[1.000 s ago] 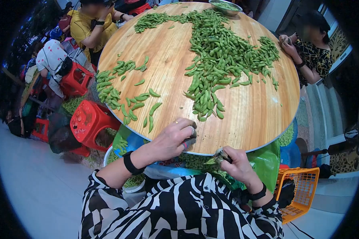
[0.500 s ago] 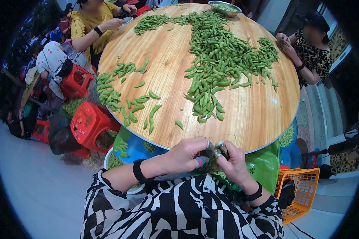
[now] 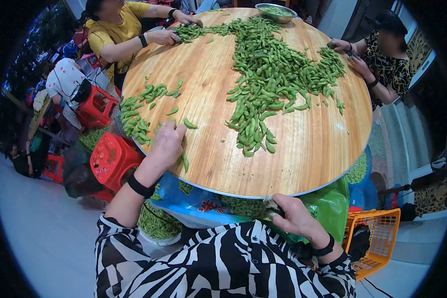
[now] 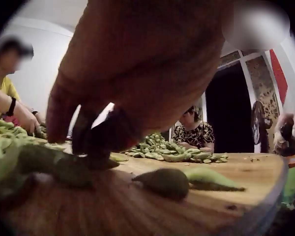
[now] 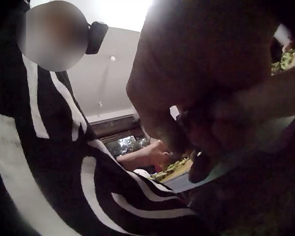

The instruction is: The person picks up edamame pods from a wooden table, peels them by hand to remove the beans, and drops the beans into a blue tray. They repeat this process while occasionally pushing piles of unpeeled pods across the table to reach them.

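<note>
My left hand (image 3: 166, 144) reaches down over green edamame pods (image 3: 134, 116) at the left side of the round wooden table (image 3: 203, 89). In the left wrist view its bent fingers point down, fingertips right at a shadowed pod (image 4: 105, 162); I cannot tell whether they pinch it. Two more pods lie just right, one dark (image 4: 164, 183) and one paler (image 4: 211, 179). My right hand (image 3: 293, 213) stays just off the table's front edge, fingers and thumb curled, with pale and dark coverings at the tips. No pod shows in it. The right wrist view is very dark there.
A large pod heap (image 3: 268, 64) spreads over the table's middle, with a metal bowl (image 3: 275, 14) behind. Below the front edge are a bucket of beans (image 3: 159, 223) and a green sheet (image 3: 328, 203). A red stool (image 3: 111, 159) stands left, an orange crate (image 3: 377, 243) right. Two people sit across.
My left hand first joined the right hand near the front edge, then moved left and forward to the pods. The green bits seen earlier in the right hand no longer show.
</note>
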A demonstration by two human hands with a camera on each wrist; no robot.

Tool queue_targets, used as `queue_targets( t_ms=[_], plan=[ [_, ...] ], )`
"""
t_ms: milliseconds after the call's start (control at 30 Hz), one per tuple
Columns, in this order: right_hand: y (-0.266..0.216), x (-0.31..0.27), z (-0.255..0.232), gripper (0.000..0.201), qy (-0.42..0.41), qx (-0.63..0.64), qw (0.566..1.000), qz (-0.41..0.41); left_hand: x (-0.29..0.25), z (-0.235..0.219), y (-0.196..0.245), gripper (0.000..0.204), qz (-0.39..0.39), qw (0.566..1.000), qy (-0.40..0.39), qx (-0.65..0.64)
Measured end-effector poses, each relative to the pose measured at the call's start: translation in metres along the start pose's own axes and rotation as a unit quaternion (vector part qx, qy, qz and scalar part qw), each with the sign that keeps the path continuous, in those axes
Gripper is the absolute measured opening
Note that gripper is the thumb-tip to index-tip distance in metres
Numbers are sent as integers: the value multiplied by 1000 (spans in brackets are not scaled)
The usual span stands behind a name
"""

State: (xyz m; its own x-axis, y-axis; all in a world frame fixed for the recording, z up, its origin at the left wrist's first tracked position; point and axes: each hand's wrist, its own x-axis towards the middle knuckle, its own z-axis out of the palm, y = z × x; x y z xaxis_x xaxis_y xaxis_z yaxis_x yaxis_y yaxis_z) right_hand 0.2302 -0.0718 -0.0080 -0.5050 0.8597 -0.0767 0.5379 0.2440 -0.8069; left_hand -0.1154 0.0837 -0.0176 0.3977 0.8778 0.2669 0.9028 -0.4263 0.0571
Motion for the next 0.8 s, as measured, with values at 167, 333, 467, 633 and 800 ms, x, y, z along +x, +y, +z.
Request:
queue_targets(
  t_ms=[167,333,467,633,800],
  plan=[
    [-22,-3,-6,36,-29,14,999,14,40,-6,46,19,160,975,45,-150],
    [-18,-4,-1,30,53,42,997,32,61,30,72,24,147,976,8,-161],
    [-8,-3,4,34,109,35,991,-70,58,21,76,20,83,977,-39,-192],
    [-30,7,-9,40,86,348,927,113,34,-13,94,18,-64,879,-153,-447],
    [-31,24,-3,42,99,462,878,76,6,-22,134,21,-113,670,-227,-697]
  ],
)
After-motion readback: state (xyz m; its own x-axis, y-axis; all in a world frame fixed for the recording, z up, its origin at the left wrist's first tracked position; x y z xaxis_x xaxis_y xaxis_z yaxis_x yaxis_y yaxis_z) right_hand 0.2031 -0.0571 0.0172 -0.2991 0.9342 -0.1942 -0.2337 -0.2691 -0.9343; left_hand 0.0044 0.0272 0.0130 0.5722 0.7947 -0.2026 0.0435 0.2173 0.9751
